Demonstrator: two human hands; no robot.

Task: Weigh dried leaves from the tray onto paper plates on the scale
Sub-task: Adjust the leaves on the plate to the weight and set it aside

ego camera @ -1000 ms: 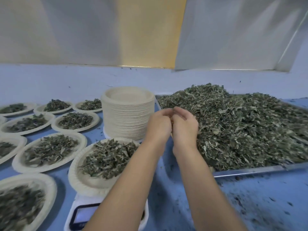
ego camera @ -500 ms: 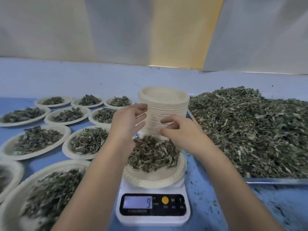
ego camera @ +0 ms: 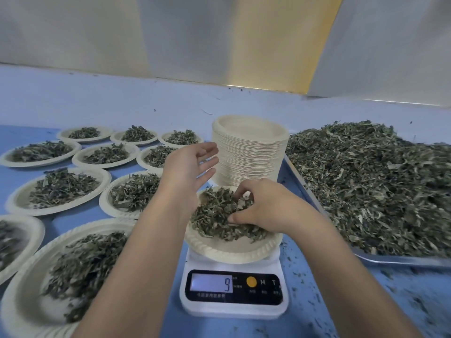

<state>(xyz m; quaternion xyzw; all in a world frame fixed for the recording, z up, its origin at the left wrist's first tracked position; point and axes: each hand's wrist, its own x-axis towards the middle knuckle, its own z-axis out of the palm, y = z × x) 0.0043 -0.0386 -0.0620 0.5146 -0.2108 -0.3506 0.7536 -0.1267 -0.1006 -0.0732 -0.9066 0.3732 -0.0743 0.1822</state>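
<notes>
Head view: the scale [ego camera: 234, 306] stands on the blue table [ego camera: 415, 301] with one plate [ego camera: 231, 252] on it, and that plate carries a loose mound of leaves [ego camera: 214, 220]. The right hand [ego camera: 266, 203] is down in the mound, fingers and thumb curled around a pinch of leaves. The left hand [ego camera: 189, 167] hovers just above the plate's far-left edge, palm turned inward, fingers relaxed and holding nothing. The tray [ego camera: 390, 261] lies just to the right of the scale, filled with a big heap [ego camera: 366, 186]. A tall stack [ego camera: 249, 152] of unused plates stands behind the scale, and filled plates [ego camera: 61, 189] spread out on the left.

The leaves look very light, dry and brittle. They will likely crumble under a hard squeeze and shed flakes, so a gentle fingertip pinch from the top of the mound suits small corrections. The plate seems thin and easily tipped, so it is best lifted by the rim with both hands.

The display reads 9. Beside it are a yellow button and the letters M and T. The small print below is too fine to read.
</notes>
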